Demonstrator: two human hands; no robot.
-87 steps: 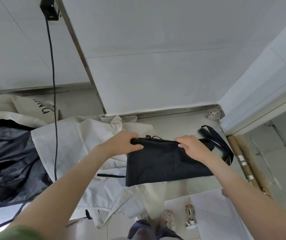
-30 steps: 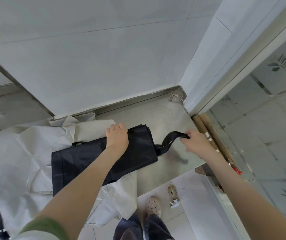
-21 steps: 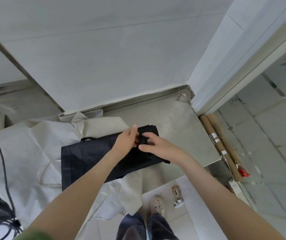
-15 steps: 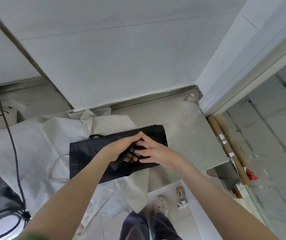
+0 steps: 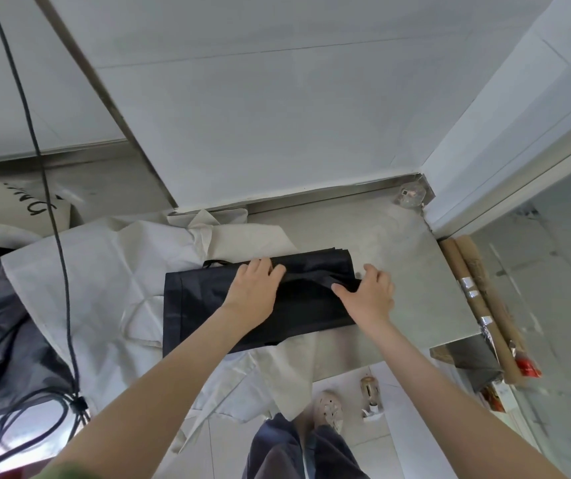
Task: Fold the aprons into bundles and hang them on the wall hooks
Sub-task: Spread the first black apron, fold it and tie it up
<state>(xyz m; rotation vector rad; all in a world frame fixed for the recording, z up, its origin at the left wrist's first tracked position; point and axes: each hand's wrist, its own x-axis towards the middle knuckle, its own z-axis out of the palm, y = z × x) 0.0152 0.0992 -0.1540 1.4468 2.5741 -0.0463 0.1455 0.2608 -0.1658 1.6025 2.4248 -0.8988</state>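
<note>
It looked like a commercial kitchen or its back room: a stainless-steel counter stood against large white wall tiles, a pale tiled floor below, a black apron lying on white aprons.

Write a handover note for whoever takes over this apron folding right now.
Left hand presses on the folded black apron.
Right hand pinches its strap at the right end.
It lies on a white apron on the steel counter.
Done: folded to a flat rectangle.
Left: bundle it, hang it, then the white apron. No hook in view.
</note>
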